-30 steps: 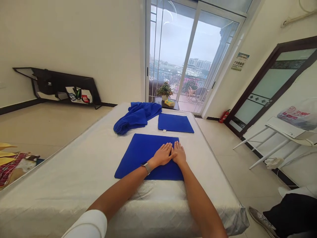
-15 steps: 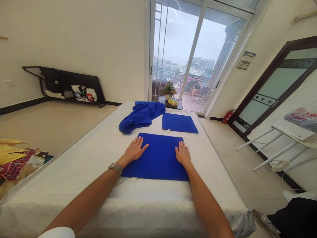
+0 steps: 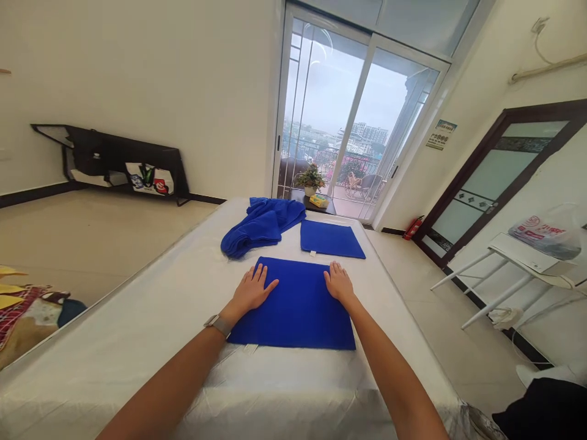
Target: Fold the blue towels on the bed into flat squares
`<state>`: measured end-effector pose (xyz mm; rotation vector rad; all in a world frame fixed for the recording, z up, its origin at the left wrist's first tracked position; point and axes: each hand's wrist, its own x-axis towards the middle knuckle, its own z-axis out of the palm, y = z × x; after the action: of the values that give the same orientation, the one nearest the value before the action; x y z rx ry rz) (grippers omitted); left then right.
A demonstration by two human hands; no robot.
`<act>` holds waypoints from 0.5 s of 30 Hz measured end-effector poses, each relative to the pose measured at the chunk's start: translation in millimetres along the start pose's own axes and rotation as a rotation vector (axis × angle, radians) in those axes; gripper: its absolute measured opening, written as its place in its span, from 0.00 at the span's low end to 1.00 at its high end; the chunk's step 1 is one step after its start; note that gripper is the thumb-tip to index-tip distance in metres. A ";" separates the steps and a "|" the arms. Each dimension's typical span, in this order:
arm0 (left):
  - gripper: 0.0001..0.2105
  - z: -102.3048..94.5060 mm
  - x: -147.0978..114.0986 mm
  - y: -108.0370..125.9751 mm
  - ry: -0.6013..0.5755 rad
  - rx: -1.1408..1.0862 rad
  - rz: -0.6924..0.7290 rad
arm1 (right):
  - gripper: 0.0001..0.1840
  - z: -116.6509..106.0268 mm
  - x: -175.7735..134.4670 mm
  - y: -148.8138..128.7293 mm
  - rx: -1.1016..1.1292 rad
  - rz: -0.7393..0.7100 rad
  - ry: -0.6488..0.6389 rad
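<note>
A folded blue cloth [image 3: 298,311] lies flat on the covered bed-like surface [image 3: 183,324] in front of me, a white tag showing at its near edge. My left hand [image 3: 252,288] rests on its left edge, fingers spread and thumb pointing inward. On the right edge lies my right hand [image 3: 338,282], palm down with the fingers stretched out. Beyond them is a second flat blue cloth [image 3: 332,238] with a small tag. To its left, a loose blue cloth heap [image 3: 263,226] sits rumpled.
A small dark table with a potted plant [image 3: 310,178] and a yellow tissue pack [image 3: 320,201] stands past the far edge. Sliding glass doors [image 3: 330,116] are behind it. At the right is a white table [image 3: 527,263] bearing a plastic bag [image 3: 545,232]. Colourful cloths [image 3: 32,318] lie at left.
My view has tilted up and shifted a little right, so everything sits lower in the picture. Both hands stay on the edges of the folded cloth, nearly unmoved.
</note>
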<state>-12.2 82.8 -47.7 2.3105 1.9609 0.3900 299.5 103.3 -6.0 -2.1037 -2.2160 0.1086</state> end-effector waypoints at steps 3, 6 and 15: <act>0.46 1.2 0.0 -1.0 0.010 0.017 0.011 | 0.37 10.7 7.2 2.3 0.046 0.030 -0.017; 0.46 2.7 0.4 -2.7 -0.002 0.039 0.018 | 0.37 21.0 8.2 5.6 0.077 0.033 0.006; 0.44 12.7 3.1 -8.0 0.052 0.069 0.031 | 0.37 23.1 5.8 5.2 0.120 0.046 0.049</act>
<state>-16.3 88.4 -61.3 2.3990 1.9946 0.3954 301.8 109.5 -29.5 -2.0724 -2.0795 0.1862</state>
